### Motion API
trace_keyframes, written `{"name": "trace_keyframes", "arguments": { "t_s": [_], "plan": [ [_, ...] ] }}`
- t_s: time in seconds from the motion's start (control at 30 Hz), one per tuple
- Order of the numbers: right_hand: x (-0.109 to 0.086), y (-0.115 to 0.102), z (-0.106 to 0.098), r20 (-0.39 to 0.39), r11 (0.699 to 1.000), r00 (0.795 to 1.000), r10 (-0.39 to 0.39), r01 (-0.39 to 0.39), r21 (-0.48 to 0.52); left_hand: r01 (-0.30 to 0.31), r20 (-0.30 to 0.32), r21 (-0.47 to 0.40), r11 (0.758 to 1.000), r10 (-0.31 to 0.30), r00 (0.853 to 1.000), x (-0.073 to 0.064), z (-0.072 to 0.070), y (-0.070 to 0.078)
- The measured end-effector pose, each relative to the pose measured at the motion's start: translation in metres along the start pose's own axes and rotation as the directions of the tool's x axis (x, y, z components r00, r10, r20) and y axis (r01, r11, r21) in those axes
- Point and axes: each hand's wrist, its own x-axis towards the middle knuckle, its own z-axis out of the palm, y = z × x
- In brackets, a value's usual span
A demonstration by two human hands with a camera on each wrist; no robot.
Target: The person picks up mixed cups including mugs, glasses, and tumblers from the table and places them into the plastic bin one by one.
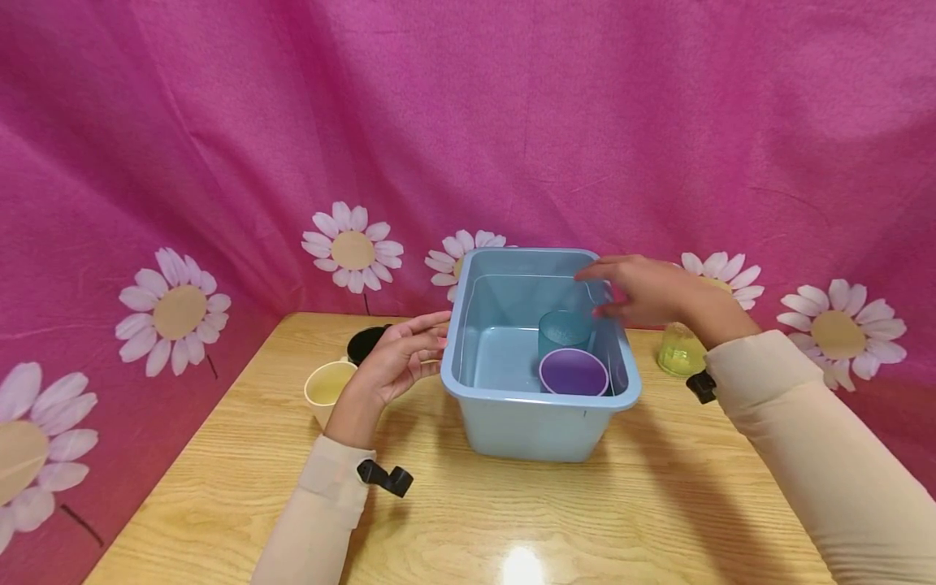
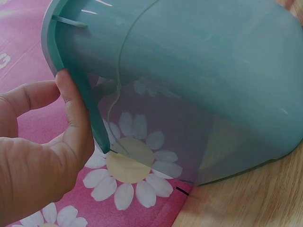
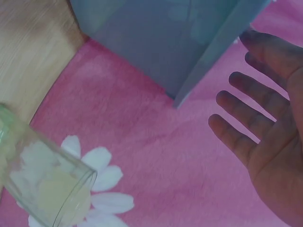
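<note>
Hands: well apart, flanking the blue tub (image 1: 537,426); the left hand (image 1: 402,357) touches its left rim with fingers extended, while the right hand (image 1: 643,292) hangs over the right rim holding nothing; whether its thumb touches there, I cannot tell.
Wooden table (image 1: 453,520): beneath the tub.
Tub handling: it sits upright; light, even pressure from both sides should serve best, since a one-sided push could slide it.
Forearms: reaching in from either side, left fingers pointing at the tub, right fingers spread from the thumb.
Purple cup (image 1: 574,374): inside, front right.
Teal cup (image 1: 563,325): inside, just behind the purple one.
Cream cup (image 1: 329,383), black cup (image 1: 366,344): beside the left hand.
Yellow glass (image 1: 682,353): right of the tub.
</note>
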Motion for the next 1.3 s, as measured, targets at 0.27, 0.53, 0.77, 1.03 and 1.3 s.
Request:
{"name": "trace_keyframes", "arguments": {
  "t_s": [0.27,0.53,0.77,1.03,1.3],
  "plan": [
    [-0.02,0.018,-0.008,-0.064,1.0,0.998,-0.014,0.015,0.005,0.004,-0.005,0.005,1.0,-0.004,1.0,0.0,0.0,0.0],
    [-0.04,0.039,-0.012,-0.083,1.0,0.997,0.01,-0.01,0.002,0.005,-0.014,0.011,1.0,-0.005,1.0,0.001,0.0,0.0],
    [-0.054,0.057,-0.01,-0.093,0.998,0.994,0.062,-0.062,0.002,0.0,-0.012,0.005,1.0,0.0,1.0,0.001,-0.002,-0.001],
    [-0.063,0.074,-0.003,-0.117,0.997,0.99,0.074,-0.071,0.028,0.005,-0.016,0.006,1.0,-0.005,1.0,0.002,-0.001,-0.002],
    [-0.07,0.094,0.008,-0.106,0.99,0.985,0.137,-0.131,0.058,0.005,-0.02,0.017,1.0,-0.005,1.0,0.004,0.0,-0.001]
  ]
}}
